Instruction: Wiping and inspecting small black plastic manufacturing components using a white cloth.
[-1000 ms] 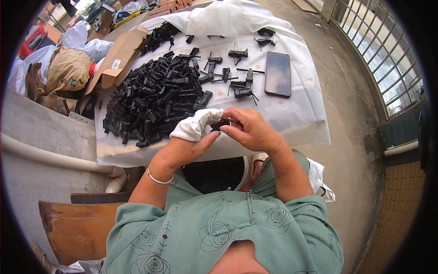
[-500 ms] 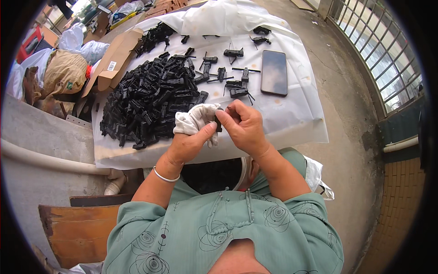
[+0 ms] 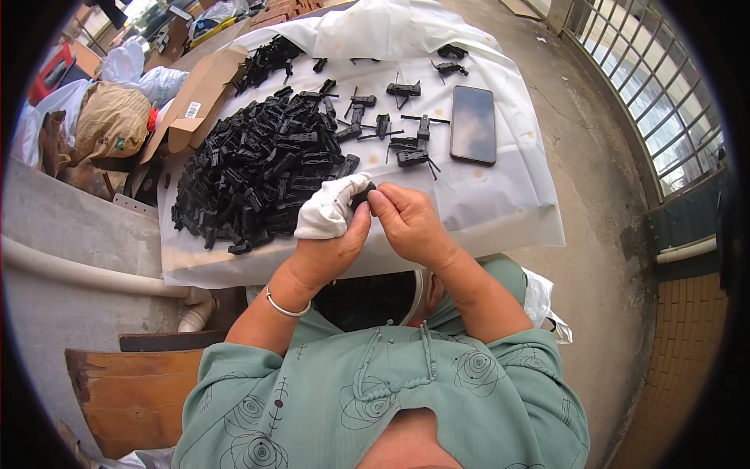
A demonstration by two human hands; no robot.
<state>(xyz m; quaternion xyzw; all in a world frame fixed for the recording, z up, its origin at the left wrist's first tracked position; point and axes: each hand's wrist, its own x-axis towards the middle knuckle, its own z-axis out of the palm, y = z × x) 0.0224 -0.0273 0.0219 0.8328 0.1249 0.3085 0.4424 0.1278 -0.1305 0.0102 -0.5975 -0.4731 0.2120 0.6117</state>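
Hands [image 3: 412, 227] close together, right fingers [image 3: 396, 195] curled, forearms [image 3: 488, 301] angled inward

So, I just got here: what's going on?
A person's left hand, partly covered by white cloth, and right hand hold a small black part between them. Beyond, on the white sheet, a heap of black pieces lies to the left, loose pieces in the middle, and a phone to the right.

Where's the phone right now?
In the head view, the phone lies on the white sheet, right of the scattered black parts and beyond the right hand.
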